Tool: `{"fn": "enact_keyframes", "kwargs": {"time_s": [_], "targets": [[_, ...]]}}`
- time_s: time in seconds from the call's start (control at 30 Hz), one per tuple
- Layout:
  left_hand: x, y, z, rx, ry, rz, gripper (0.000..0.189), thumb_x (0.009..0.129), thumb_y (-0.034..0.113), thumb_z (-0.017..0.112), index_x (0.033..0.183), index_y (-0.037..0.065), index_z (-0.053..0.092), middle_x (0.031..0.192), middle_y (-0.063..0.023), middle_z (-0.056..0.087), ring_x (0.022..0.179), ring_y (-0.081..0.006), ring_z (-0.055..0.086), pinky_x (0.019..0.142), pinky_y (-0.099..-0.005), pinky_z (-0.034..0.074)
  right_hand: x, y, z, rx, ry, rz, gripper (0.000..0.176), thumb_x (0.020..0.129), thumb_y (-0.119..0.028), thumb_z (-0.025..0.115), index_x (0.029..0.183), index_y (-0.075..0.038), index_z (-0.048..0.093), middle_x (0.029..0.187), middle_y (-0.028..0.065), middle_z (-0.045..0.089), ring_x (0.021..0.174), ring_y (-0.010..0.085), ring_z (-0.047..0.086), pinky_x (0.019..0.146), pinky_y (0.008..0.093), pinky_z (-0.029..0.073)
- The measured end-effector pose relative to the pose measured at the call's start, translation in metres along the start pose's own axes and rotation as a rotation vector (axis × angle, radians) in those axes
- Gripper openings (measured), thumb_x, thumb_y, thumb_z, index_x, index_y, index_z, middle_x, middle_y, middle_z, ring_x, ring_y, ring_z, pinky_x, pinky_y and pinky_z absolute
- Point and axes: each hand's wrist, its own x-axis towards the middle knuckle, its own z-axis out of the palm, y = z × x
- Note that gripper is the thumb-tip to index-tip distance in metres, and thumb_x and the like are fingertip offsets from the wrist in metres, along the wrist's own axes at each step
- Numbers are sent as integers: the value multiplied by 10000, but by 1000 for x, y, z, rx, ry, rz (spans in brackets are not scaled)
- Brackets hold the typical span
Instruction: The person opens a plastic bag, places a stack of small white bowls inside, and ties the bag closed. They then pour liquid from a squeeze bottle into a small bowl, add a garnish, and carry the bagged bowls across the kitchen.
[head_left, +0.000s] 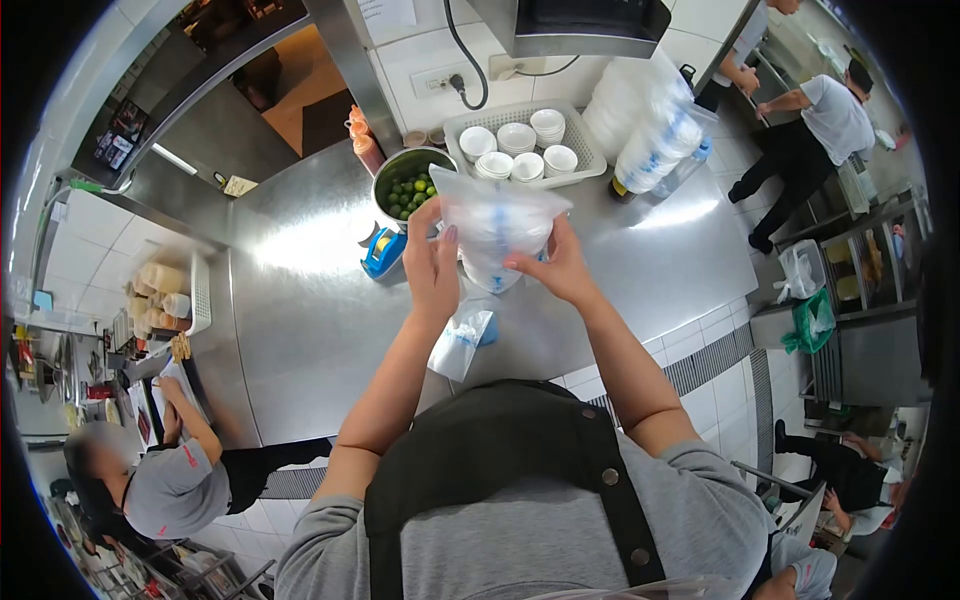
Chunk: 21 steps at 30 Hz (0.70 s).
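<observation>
Shiny steel countertop (310,330) lies beneath the left hand (432,272) and right hand (565,268), both gripping a translucent, blue-printed plastic bag (500,212) that could slip if either loosens.

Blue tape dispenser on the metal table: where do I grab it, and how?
I'd pinch the blue tape dispenser across its long sides, coming from above and the left: it looks narrow enough for one hand, and the round silver pot of green limes crowds its far side.
</observation>
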Motion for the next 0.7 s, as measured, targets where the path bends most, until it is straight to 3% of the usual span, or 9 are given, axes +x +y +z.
{"fn": "enact_keyframes", "kwargs": {"time_s": [0.07,0.1,0.17,0.3,0.4,0.6,0.7], "targets": [[10,-5,7,86,5,94,315,997,146,608,1243,-32,526,1078,-113,652,849,-125,604,685,-260,495,7,-25,9,145,39,-70,720,758,-131,879,1364,-20,507,1257,107,617,1164,197,594,994,360,480],[13,-7,9,129,8,140,334,995,166,622,1248,-31,530,1065,-109,652,839,-120,605,670,-246,493,8,-24,11,166,43,2,692,764,-129,875,1346,-16,518,1235,106,626,1145,193,603,970,353,491],[10,-21,10,116,30,-56,316,993,178,638,1220,-21,546,1031,-86,644,796,-91,586,630,-218,468,9,-21,16,207,56,146,637,776,-123,865,1311,-9,539,1191,103,644,1105,183,622,924,337,514],[4,-18,17,-61,116,-274,260,995,187,651,1164,4,574,955,-31,617,719,-36,516,592,-188,414,2,-17,32,23,156,101,554,787,-97,847,1252,10,567,1135,96,658,1041,169,638,873,314,530],[2,-20,18,-179,134,-282,225,999,170,641,1157,24,576,958,-5,598,677,-9,462,573,-182,381,3,-8,32,51,128,51,540,782,-80,837,1242,19,570,1127,98,654,1039,169,633,885,311,522],[-3,-30,14,-316,92,-276,253,1001,149,636,1195,5,559,1023,-12,594,740,-10,491,616,-170,391,-2,15,31,28,128,1,604,779,-35,824,1308,25,537,1184,93,635,1045,156,619,895,303,518],[-6,-33,13,-82,105,-110,165,1038,123,568,1157,11,552,905,7,585,609,4,430,525,-179,343,0,15,29,15,95,-7,630,774,-36,830,1322,24,525,1199,95,635,1072,158,616,917,310,516]]}}
